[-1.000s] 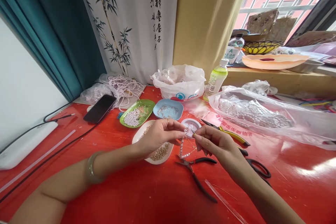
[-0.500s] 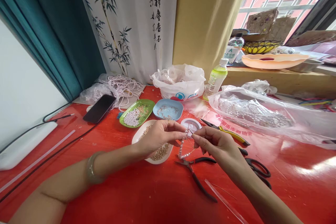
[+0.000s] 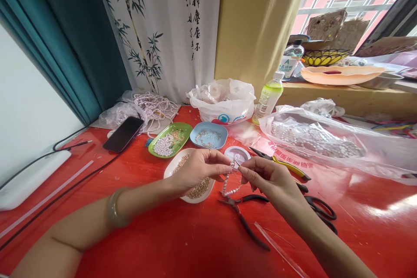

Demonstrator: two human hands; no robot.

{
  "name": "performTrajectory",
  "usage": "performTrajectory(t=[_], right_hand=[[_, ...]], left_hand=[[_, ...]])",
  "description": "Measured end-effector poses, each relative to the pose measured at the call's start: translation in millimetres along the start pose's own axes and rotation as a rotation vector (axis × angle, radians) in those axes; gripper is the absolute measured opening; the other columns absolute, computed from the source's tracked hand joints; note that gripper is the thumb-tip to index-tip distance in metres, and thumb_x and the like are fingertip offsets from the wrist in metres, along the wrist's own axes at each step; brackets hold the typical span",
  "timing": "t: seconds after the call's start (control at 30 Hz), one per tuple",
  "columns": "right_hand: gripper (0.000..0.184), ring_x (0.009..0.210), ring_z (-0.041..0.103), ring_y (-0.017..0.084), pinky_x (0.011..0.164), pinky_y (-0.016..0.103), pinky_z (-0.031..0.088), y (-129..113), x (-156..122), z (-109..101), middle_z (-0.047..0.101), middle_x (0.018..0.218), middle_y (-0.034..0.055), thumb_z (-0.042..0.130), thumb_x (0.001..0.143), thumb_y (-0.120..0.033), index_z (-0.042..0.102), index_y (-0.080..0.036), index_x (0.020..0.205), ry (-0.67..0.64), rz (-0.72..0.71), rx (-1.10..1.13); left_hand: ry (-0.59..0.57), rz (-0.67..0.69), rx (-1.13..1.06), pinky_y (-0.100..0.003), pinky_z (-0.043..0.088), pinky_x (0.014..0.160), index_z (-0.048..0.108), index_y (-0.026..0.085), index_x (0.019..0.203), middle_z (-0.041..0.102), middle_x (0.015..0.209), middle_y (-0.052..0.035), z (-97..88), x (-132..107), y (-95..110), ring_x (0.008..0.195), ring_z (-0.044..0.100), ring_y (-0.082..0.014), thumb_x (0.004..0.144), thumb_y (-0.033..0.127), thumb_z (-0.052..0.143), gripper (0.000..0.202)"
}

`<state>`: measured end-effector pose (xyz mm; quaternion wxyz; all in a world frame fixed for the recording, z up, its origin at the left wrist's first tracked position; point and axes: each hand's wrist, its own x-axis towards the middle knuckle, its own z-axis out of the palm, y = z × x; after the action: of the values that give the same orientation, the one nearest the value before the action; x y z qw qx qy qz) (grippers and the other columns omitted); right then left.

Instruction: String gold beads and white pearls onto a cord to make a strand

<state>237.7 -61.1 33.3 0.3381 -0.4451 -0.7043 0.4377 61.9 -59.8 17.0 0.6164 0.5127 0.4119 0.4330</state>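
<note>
My left hand (image 3: 203,169) is closed, thumb and forefinger pinching one end of a pearl bead strand (image 3: 224,189). The strand hangs in a loop below my fingertips, its other end rising toward my right hand (image 3: 260,173). That hand is closed too, its fingertips meeting the strand's upper end on a thin piece too small to make out. Under my left hand sits a white dish (image 3: 198,192) of gold beads, partly covered by it. A small white round lid-like dish (image 3: 239,152) lies just behind the fingertips. Black-handled pliers (image 3: 239,213) rest on the red table below the strand.
Behind are a green tray (image 3: 180,129) of pearls and gold bits and a blue tray (image 3: 208,128) of small metal parts. Yellow-handled pliers (image 3: 286,163) and scissors (image 3: 322,208) lie right. A phone (image 3: 124,134), plastic bags (image 3: 224,104) and a bottle (image 3: 269,97) stand farther back.
</note>
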Motion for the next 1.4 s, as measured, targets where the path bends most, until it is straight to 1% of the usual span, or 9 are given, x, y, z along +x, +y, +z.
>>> performTrajectory(t=[0.47, 0.67, 0.83, 0.97, 1.07, 1.2, 1.27, 1.33, 1.4], right_hand=[[0.022, 0.052, 0.044, 0.01, 0.045, 0.021, 0.033, 3.5, -0.2, 2.2, 0.052, 0.058, -0.0002, 0.051, 0.077, -0.034, 0.056, -0.016, 0.066, 0.044, -0.045, -0.086], [0.021, 0.05, 0.039, 0.01, 0.044, 0.021, 0.031, 3.3, -0.3, 2.7, 0.047, 0.055, -0.0019, 0.048, 0.078, -0.032, 0.053, -0.017, 0.065, 0.032, -0.05, -0.144], [0.02, 0.049, 0.035, 0.009, 0.044, 0.022, 0.028, 7.2, -1.9, 4.8, 0.044, 0.054, -0.0032, 0.047, 0.079, -0.032, 0.05, -0.017, 0.065, 0.055, -0.062, -0.174], [0.021, 0.049, 0.036, 0.009, 0.045, 0.022, 0.028, 9.7, -1.9, 6.0, 0.043, 0.054, -0.0035, 0.046, 0.079, -0.033, 0.049, -0.018, 0.067, 0.068, -0.069, -0.129], [0.022, 0.049, 0.035, 0.009, 0.045, 0.022, 0.028, 9.3, -1.2, 5.3, 0.042, 0.055, -0.0036, 0.048, 0.079, -0.035, 0.049, -0.018, 0.066, 0.076, -0.07, -0.095], [0.024, 0.048, 0.034, 0.009, 0.045, 0.022, 0.028, 6.7, -0.9, 3.1, 0.04, 0.054, -0.0042, 0.052, 0.077, -0.037, 0.047, -0.018, 0.065, 0.095, -0.075, 0.061], [0.025, 0.048, 0.034, 0.008, 0.045, 0.022, 0.027, 5.3, -0.9, 2.5, 0.04, 0.053, -0.0045, 0.054, 0.076, -0.038, 0.046, -0.017, 0.064, 0.081, -0.078, 0.159], [0.026, 0.047, 0.034, 0.008, 0.045, 0.021, 0.026, 4.2, -0.9, 2.5, 0.04, 0.052, -0.0048, 0.056, 0.075, -0.039, 0.047, -0.017, 0.064, 0.045, -0.077, 0.234], [0.027, 0.047, 0.034, 0.008, 0.044, 0.021, 0.025, 3.5, -1.1, 3.3, 0.041, 0.052, -0.005, 0.057, 0.074, -0.04, 0.047, -0.017, 0.064, -0.006, -0.077, 0.296]], left_hand=[[-0.014, 0.01, 0.018, -0.022, 0.045, 0.057, 0.065, 0.012, 0.075, 0.062, 0.07, -0.0015, -0.5, -0.4, -0.3, 0.061, 0.055, -0.0085, 0.063, 0.023, 0.07, 0.017], [-0.008, -0.004, 0.021, -0.023, 0.045, 0.058, 0.063, 0.012, 0.075, 0.06, 0.067, -0.0007, 0.2, -0.1, -1.0, 0.06, 0.054, -0.0084, 0.061, 0.023, 0.071, 0.019], [-0.018, -0.005, 0.004, -0.022, 0.045, 0.058, 0.061, 0.012, 0.074, 0.058, 0.067, -0.0005, 0.9, 0.8, -1.2, 0.06, 0.053, -0.0081, 0.061, 0.022, 0.071, 0.019], [-0.042, -0.008, 0.007, -0.023, 0.044, 0.06, 0.061, 0.012, 0.078, 0.058, 0.07, -0.0014, 0.6, 1.2, -0.3, 0.063, 0.054, -0.0095, 0.061, 0.022, 0.071, 0.022], [-0.048, 0.027, 0.047, -0.025, 0.043, 0.066, 0.061, 0.013, 0.085, 0.058, 0.074, -0.002, -0.3, 0.4, 1.2, 0.069, 0.054, -0.0112, 0.061, 0.024, 0.072, 0.029], [0.085, 0.128, 0.045, -0.026, 0.041, 0.072, 0.061, 0.016, 0.089, 0.059, 0.086, -0.0035, -2.4, 0.9, 2.5, 0.077, 0.053, -0.0122, 0.074, 0.033, 0.059, 0.023], [0.126, 0.162, 0.038, -0.026, 0.041, 0.074, 0.062, 0.016, 0.087, 0.06, 0.09, -0.0036, -2.6, 2.2, 2.5, 0.077, 0.053, -0.0121, 0.075, 0.031, 0.058, 0.019], [0.107, 0.178, 0.049, -0.026, 0.04, 0.074, 0.064, 0.016, 0.086, 0.061, 0.088, -0.0036, -1.3, 3.2, 2.9, 0.078, 0.053, -0.0128, 0.072, 0.028, 0.062, 0.018], [0.038, 0.203, 0.044, -0.027, 0.04, 0.076, 0.067, 0.017, 0.083, 0.062, 0.085, -0.0036, 1.7, 2.8, 4.4, 0.08, 0.054, -0.0144, 0.069, 0.026, 0.065, 0.018]])
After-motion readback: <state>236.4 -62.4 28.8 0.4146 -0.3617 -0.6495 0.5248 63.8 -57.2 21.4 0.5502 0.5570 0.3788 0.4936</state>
